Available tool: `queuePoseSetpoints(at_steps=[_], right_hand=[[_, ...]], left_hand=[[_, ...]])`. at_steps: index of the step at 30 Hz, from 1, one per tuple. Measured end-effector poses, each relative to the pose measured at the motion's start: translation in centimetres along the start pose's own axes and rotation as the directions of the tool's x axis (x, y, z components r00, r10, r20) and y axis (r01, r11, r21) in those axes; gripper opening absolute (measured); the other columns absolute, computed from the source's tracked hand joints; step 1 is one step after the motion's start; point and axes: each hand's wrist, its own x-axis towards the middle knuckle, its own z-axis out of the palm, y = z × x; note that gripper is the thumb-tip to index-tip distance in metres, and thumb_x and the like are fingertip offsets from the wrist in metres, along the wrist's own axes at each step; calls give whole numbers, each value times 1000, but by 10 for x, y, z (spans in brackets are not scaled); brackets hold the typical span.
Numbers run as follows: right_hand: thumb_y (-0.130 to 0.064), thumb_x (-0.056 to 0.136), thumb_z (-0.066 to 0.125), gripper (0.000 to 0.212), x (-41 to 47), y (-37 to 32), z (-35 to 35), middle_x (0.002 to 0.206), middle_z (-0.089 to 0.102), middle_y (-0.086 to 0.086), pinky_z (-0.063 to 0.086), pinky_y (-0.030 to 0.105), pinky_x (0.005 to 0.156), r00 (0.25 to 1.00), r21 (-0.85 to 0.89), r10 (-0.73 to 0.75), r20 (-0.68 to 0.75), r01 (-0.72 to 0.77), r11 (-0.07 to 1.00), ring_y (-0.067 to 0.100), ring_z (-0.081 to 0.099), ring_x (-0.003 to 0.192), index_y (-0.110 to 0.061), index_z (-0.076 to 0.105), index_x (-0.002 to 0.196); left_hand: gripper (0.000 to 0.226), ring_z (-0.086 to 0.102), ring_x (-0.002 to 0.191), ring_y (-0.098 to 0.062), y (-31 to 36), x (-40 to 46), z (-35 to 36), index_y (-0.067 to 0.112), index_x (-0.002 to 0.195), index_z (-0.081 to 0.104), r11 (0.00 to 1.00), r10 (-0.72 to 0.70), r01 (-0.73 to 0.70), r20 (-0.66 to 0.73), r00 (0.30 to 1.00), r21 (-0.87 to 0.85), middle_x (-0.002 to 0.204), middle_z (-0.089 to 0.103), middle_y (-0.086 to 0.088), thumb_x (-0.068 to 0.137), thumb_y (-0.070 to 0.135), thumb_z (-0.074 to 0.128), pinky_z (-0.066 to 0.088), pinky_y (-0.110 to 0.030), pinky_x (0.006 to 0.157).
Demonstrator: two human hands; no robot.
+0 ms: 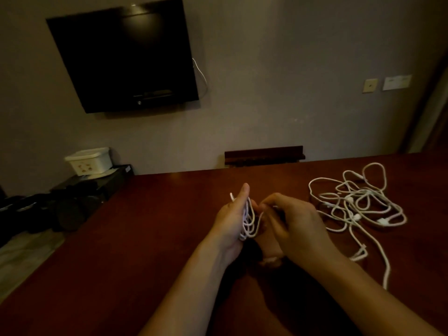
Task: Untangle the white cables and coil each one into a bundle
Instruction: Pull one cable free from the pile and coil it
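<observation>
I hold one part-wound coil (247, 220) in my left hand (230, 221), right hand (291, 221) pinching its strand; the tangled cables (358, 202) on the bench (145, 238) remain.

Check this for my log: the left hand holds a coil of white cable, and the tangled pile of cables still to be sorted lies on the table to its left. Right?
Not quite. In the head view the left hand does hold a coil of white cable, but the tangled pile lies on the table to its right, beyond the right hand, not to its left.
</observation>
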Motion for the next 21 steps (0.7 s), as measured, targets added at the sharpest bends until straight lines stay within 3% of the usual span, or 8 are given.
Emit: queuePoseSetpoints(at_steps=[4, 7, 10, 12, 15, 18, 21], right_hand=[[-38, 98, 49, 22, -3, -2, 4, 94, 65, -20, 60, 32, 73, 992, -52, -30, 125, 37, 998, -1, 64, 85, -35, 68, 109], [-35, 100, 52, 21, -1, 0, 5, 102, 66, -20, 60, 32, 82, 988, -9, -31, 154, 33, 999, -2, 64, 95, -35, 66, 116], [-45, 101, 54, 25, 1, -2, 4, 109, 69, -17, 61, 35, 84, 978, 102, -10, 210, -12, 995, 2, 68, 100, -38, 57, 124], [-59, 99, 46, 25, 2, 1, 2, 101, 67, -17, 58, 40, 86, 981, 51, 12, 192, -23, 998, 4, 63, 99, -44, 57, 116], [-60, 99, 36, 33, 2, 3, 0, 89, 63, -18, 49, 42, 92, 981, -64, 44, 190, -32, 997, 0, 53, 94, -42, 63, 99], [-54, 100, 43, 28, 3, 5, 3, 77, 66, -12, 58, 44, 76, 982, -8, 153, 110, -153, 988, 5, 63, 74, -39, 66, 96], [-47, 104, 50, 22, 4, 8, 1, 69, 65, -11, 53, 30, 60, 973, -116, 228, 34, -223, 968, 3, 63, 63, -36, 68, 97]], left_hand=[[55, 73, 79, -23, -6, -1, 3, 17, 82, 68, 984, 49, -46, -17, 999, 171, 82, 72, -12, 97, 69, 54, 58, -36, 74], [54, 59, 55, -11, -6, -4, 6, 18, 77, 60, 958, 124, -102, -69, 990, 268, 65, 59, 1, 99, 67, 52, 47, -24, 53], [49, 61, 58, -9, -1, -4, 6, 19, 78, 63, 957, 190, -145, -163, 968, 251, 64, 61, 5, 99, 63, 57, 46, -23, 56], [50, 56, 58, -13, 0, -1, 3, 19, 76, 60, 965, 210, -161, -243, 947, 207, 64, 57, 2, 96, 65, 59, 45, -27, 56], [50, 42, 45, -12, 1, 3, -4, 20, 78, 56, 979, 191, -158, -293, 937, 131, 57, 48, 3, 95, 68, 59, 33, -24, 42], [51, 36, 40, -8, -1, 2, -3, 19, 89, 56, 982, 161, -141, -167, 973, 125, 55, 45, 6, 95, 70, 56, 27, -23, 40], [50, 41, 44, -5, -4, -5, 6, 16, 94, 60, 952, 149, -151, 29, 988, 265, 58, 45, 8, 100, 65, 50, 32, -21, 42]])
